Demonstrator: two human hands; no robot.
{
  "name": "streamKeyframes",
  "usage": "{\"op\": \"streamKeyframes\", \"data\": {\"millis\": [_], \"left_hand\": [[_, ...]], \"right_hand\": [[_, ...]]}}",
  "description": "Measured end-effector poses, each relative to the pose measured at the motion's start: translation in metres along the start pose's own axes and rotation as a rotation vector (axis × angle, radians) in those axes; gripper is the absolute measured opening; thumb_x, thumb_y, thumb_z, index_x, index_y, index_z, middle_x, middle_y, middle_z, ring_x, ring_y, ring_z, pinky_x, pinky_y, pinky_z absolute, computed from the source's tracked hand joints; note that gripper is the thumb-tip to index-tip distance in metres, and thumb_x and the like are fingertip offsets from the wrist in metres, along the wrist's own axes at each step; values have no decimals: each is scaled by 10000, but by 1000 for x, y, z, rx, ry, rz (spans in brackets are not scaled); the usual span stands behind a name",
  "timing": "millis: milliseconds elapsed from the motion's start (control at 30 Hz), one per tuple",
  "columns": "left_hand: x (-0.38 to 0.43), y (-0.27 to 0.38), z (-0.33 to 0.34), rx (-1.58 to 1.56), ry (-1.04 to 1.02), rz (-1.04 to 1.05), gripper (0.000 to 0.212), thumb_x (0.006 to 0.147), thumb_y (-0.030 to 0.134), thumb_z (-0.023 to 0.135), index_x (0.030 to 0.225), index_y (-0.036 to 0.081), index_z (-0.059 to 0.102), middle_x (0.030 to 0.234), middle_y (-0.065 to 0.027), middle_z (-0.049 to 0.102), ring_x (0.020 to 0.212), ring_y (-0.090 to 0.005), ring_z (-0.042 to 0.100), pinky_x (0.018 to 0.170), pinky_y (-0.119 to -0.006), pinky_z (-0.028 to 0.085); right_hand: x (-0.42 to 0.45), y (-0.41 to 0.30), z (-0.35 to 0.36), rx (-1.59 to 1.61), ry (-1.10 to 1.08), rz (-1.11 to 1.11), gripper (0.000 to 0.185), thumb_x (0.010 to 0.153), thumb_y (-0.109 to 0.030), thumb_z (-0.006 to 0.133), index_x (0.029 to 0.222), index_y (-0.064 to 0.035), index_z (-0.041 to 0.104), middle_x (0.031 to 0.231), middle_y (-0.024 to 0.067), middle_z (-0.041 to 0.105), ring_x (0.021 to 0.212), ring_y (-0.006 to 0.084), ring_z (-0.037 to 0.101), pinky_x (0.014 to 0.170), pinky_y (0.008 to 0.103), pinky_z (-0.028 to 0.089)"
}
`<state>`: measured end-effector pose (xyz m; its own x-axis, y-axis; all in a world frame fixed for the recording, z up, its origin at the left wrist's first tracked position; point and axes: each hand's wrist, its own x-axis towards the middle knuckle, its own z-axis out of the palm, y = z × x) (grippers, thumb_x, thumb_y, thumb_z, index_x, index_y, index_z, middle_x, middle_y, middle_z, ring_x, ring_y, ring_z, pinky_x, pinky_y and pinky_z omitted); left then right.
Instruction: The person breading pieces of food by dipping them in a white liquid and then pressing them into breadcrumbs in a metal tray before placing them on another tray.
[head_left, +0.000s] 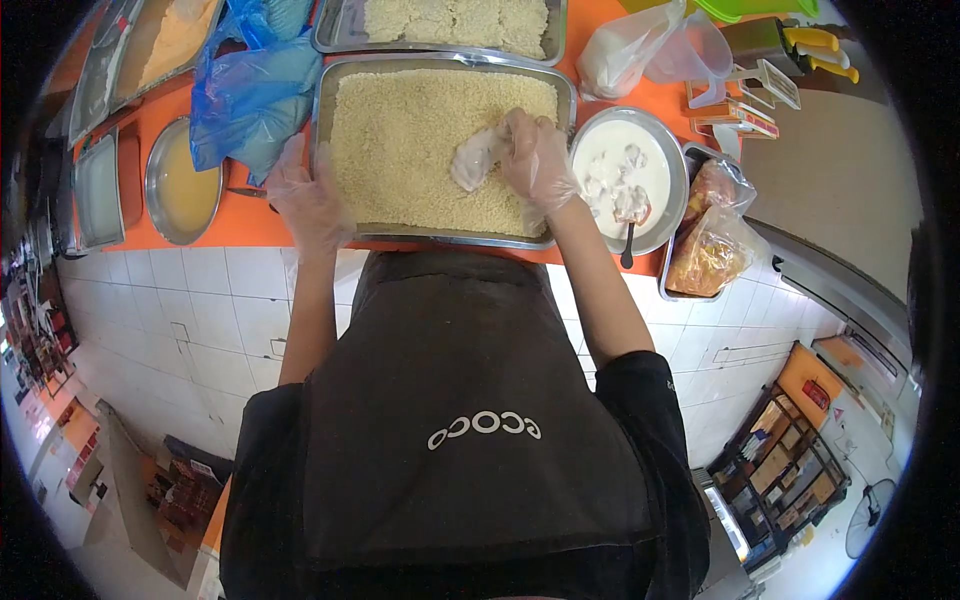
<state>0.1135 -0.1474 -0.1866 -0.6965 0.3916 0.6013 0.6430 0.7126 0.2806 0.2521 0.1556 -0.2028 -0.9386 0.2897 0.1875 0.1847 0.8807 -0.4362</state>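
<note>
A metal tray (320, 97) filled with pale breadcrumbs (420, 127) lies before me on the orange table. My right hand (534, 161), in a clear plastic glove, grips the end of a batter-coated piece of meat (474, 161) over the crumbs. Fingers spread, my gloved left hand (306, 191) rests at the tray's left edge with nothing visible in it. Right of the tray stands a metal bowl of white batter (611, 146), with more coated pieces and a dark-handled utensil (628, 247) in it.
Beyond the crumbs is a second tray (555, 30) of breaded pieces. On the left are a blue plastic bag (255, 97), a bowl of yellowish liquid (184, 187) and a rectangular container (100, 195). Bagged meat (709, 247) in a tray and a knife block (757, 49) are at right.
</note>
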Motion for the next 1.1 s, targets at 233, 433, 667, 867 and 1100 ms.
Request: {"op": "streamKeyframes", "data": {"millis": [233, 433, 667, 867, 1100], "left_hand": [[20, 33, 15, -32, -209, 119, 388, 1046, 281, 601, 1349, 56, 694, 1139, -246, 733, 1149, -437, 656, 1046, -523, 485], [7, 35, 96, -148, -577, -216, 426, 1086, 379, 537, 1258, 52, 748, 1097, -283, 750, 1059, -495, 696, 973, -547, 522], [64, 95, 48, -387, -910, -395, 637, 1120, 501, 429, 1152, -69, 712, 1122, -342, 714, 1079, -487, 690, 956, -559, 511], [-22, 22, 74, -127, -1016, -205, 607, 1142, 513, 355, 1412, 27, 599, 1334, -306, 667, 1224, -461, 641, 1050, -505, 484], [36, 110, 40, -584, -891, -528, 580, 1140, 444, 397, 1497, 19, 566, 1460, -287, 622, 1378, -417, 578, 1177, -456, 424]], "right_hand": [[1, -12, -7, -19, -3, 23, 220, 838, -49, 725, 1034, -75, 630, 896, 160, 716, 844, 422, 688, 750, 543, 553], [-6, -19, -66, 229, 152, 29, 198, 875, -72, 699, 1059, -58, 626, 891, 204, 697, 849, 429, 696, 754, 520, 562], [-56, -5, -144, 119, 210, 376, 264, 899, -64, 684, 1160, -53, 649, 1020, 191, 736, 973, 376, 742, 850, 451, 577], [-103, 26, -158, 310, 320, 599, 343, 909, -53, 664, 1252, -42, 658, 1084, 167, 756, 1002, 300, 750, 890, 403, 575], [-115, 28, -155, 361, 371, 635, 295, 928, -34, 653, 1221, 6, 654, 1071, 133, 749, 966, 219, 713, 889, 339, 552]]}}
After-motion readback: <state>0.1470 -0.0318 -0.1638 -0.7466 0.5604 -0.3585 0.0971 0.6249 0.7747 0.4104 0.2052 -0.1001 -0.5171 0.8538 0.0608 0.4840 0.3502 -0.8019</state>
